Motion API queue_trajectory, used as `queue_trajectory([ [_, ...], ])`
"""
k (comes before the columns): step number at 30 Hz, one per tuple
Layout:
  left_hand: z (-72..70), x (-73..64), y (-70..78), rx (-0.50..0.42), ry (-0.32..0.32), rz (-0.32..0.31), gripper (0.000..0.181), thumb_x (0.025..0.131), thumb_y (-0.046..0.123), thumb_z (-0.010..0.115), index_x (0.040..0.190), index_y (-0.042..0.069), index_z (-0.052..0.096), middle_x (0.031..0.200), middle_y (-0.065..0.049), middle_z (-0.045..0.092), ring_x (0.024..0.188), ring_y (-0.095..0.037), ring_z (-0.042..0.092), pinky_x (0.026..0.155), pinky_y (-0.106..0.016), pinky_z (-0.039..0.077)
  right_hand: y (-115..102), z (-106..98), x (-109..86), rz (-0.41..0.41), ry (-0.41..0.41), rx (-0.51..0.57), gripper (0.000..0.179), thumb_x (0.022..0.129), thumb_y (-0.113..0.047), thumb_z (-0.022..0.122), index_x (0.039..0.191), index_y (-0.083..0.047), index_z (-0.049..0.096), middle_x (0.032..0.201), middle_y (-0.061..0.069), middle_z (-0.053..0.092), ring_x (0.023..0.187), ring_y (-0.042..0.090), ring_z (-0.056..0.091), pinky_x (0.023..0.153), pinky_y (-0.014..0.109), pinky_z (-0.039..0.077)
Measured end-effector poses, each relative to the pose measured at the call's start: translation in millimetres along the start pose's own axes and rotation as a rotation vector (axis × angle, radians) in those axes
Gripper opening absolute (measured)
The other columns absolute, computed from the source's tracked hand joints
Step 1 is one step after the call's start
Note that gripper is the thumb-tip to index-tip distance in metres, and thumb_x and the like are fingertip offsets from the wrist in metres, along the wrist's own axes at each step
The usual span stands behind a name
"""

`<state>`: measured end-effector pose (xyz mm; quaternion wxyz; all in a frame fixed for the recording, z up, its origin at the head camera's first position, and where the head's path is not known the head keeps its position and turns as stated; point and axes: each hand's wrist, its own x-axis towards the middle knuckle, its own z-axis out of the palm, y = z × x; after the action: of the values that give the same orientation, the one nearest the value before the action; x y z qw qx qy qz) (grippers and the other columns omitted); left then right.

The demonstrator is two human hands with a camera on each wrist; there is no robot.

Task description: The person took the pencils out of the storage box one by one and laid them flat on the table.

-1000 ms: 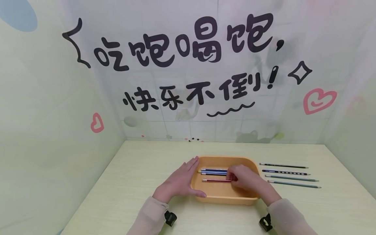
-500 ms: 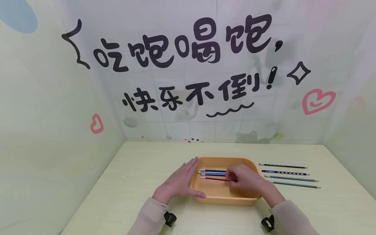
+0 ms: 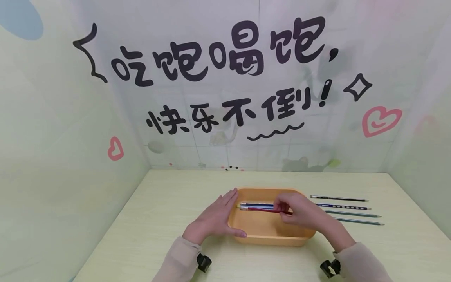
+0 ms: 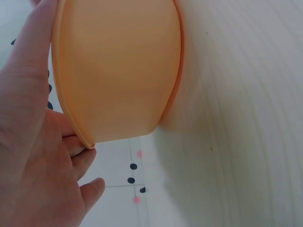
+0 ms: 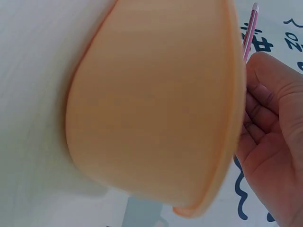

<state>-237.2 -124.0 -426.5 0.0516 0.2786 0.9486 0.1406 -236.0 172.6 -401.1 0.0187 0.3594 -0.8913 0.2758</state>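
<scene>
My left hand is spread along the left end of an orange plastic tray, its thumb over the front rim and its fingers reaching to the back corner. Between thumb and fingers my right hand pinches a red pencil near its right end, over the tray. The pencil's white-tipped end points left; in the right wrist view its pink-red shaft shows above the tray's rim. Several blue pencils lie side by side in the tray's back half, partly hidden by the right hand.
Right of the tray several pencils lie in a roughly parallel row on the pale wooden table: a black one, a dark blue one with white dots and two green ones. A printed backdrop stands behind the table.
My right hand has raised the red pencil from the tray's floor and shifted it back, so it now overlaps the blue pencils in the head view. The left hand stays put.
</scene>
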Motion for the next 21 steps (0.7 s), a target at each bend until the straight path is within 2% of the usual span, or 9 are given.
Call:
queue_trajectory([
  [5, -0.8, -0.8, -0.7, 0.003, -0.005, -0.005, 0.128, 0.071, 0.075, 0.072, 0.160, 0.004, 0.013, 0.170, -0.009, 0.009, 0.157, -0.024, 0.013, 0.129, -0.043, 0.021, -1, -11, -8.1, -0.018, 0.008, 0.003, 0.023, 0.081, 0.004, 0.067, 0.090, -0.017, 0.063, 0.082, -0.009, 0.061, 0.071, -0.003, 0.050, 0.060, 0.017, 0.050],
  [11, -1.9, -1.6, -0.9, 0.001, 0.002, -0.012, 0.128, 0.070, 0.074, 0.073, 0.160, 0.004, 0.014, 0.169, -0.010, 0.011, 0.157, -0.024, 0.014, 0.129, -0.043, 0.022, 3, -22, -21.8, -0.006, 0.027, -0.045, 0.024, 0.082, 0.001, 0.069, 0.092, -0.020, 0.062, 0.080, -0.014, 0.057, 0.071, -0.003, 0.049, 0.059, 0.016, 0.049],
  [15, -1.3, -1.6, -1.2, 0.004, 0.001, -0.010, 0.128, 0.071, 0.074, 0.073, 0.160, 0.004, 0.014, 0.169, -0.010, 0.010, 0.157, -0.025, 0.014, 0.129, -0.043, 0.021, 9, -32, -36.2, 0.007, 0.042, -0.062, 0.025, 0.081, 0.002, 0.070, 0.092, -0.020, 0.064, 0.081, -0.013, 0.059, 0.073, -0.003, 0.050, 0.059, 0.017, 0.051],
  [21, -0.1, -0.9, -0.8, 0.006, -0.008, 0.000, 0.127, 0.072, 0.074, 0.072, 0.160, 0.005, 0.013, 0.170, -0.009, 0.009, 0.157, -0.024, 0.013, 0.129, -0.043, 0.020, 25, -45, -64.4, 0.028, 0.111, -0.124, 0.030, 0.077, 0.006, 0.071, 0.090, -0.020, 0.064, 0.080, -0.014, 0.061, 0.073, -0.007, 0.049, 0.059, 0.017, 0.051],
])
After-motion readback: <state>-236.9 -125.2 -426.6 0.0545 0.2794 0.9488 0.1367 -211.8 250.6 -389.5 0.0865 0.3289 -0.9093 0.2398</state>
